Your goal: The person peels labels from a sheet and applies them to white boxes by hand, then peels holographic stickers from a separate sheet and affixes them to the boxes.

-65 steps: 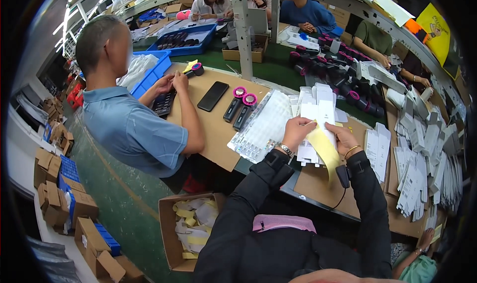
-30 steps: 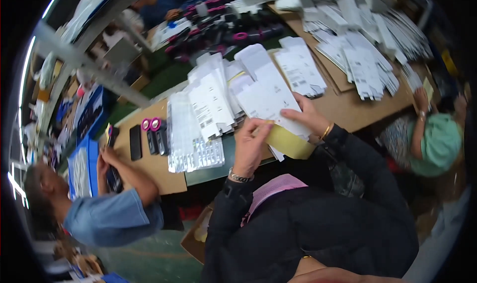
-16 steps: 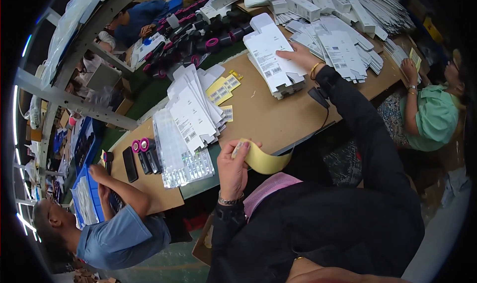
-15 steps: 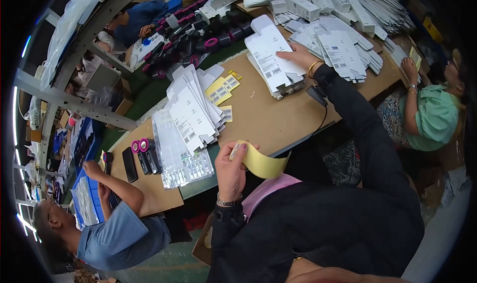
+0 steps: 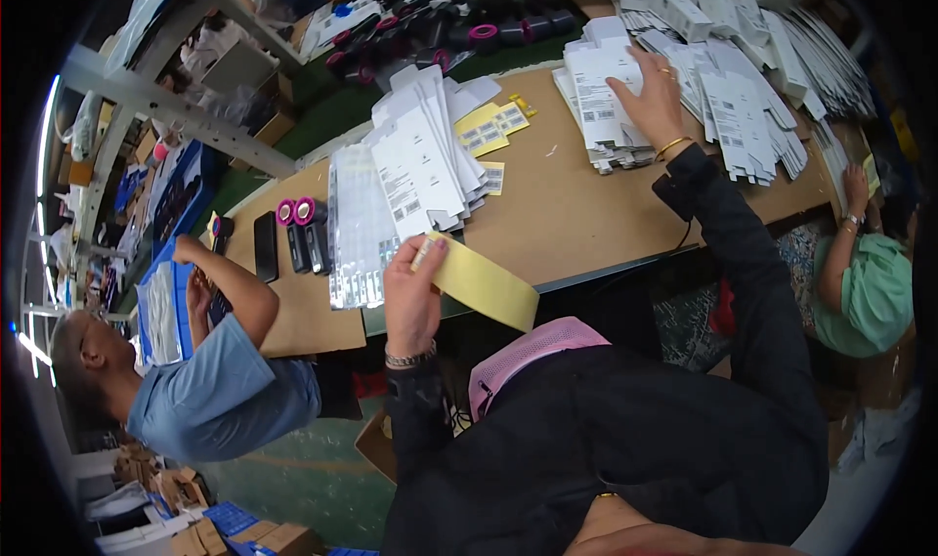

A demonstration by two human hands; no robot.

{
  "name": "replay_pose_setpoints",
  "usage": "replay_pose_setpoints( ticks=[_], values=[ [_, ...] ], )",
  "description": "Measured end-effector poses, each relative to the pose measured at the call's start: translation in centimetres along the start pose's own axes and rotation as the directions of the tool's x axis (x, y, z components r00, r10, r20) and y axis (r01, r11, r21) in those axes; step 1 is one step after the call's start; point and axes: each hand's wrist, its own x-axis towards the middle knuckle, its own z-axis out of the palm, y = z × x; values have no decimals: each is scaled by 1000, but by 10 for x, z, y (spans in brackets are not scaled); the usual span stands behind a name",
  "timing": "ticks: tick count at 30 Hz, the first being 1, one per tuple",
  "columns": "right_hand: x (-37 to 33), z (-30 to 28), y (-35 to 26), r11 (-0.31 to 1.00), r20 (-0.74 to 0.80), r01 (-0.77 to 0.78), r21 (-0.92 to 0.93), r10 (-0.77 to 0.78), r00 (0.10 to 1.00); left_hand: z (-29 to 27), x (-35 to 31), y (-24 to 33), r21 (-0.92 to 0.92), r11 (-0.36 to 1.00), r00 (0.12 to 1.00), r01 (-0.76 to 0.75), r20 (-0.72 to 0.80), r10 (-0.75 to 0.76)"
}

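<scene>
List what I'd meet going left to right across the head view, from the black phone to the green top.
Black phone → pair of pink-ringed black devices → clear plastic sheeting → left hand → yellow strip → right hand → green top.

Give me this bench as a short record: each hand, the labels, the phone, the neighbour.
left hand: pinching one end of a curved yellow strip
right hand: spread at the right-hand carton stack; contact unclear
yellow labels: between that stack and the left-hand cartons
phone: left of two black-and-pink gadgets
neighbour: blue shirt, at left
</scene>
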Motion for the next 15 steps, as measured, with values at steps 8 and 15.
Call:
replay_pose_setpoints(
  ticks=[8, 15],
  values=[
    [-19, 47, -138, 499, 711, -555, 665, -197, 675, -59, 94, 18, -25, 987, 971, -158, -185, 151],
    [-23, 121, -184, 554, 872, -679, 481, -228, 433, -81, 147, 3, -4, 1000, 978, 0, -209, 0]
  ],
)
